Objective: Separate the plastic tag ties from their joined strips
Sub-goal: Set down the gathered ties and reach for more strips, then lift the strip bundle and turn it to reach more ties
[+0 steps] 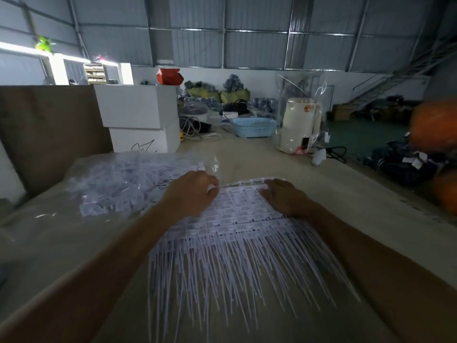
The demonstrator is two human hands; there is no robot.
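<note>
A stack of joined white plastic tag-tie strips lies on the table in front of me, tag heads far, thin tails fanning toward me. My left hand rests on the stack's far left corner with its fingers curled over the edge. At the far right corner my right hand grips the edge the same way. To the left, a clear plastic bag holds a heap of loose tag ties.
The beige table runs away from me. White foam boxes and a brown board stand at the back left. A blue basket and a white kettle stand further back. Dark bundles lie right of the table.
</note>
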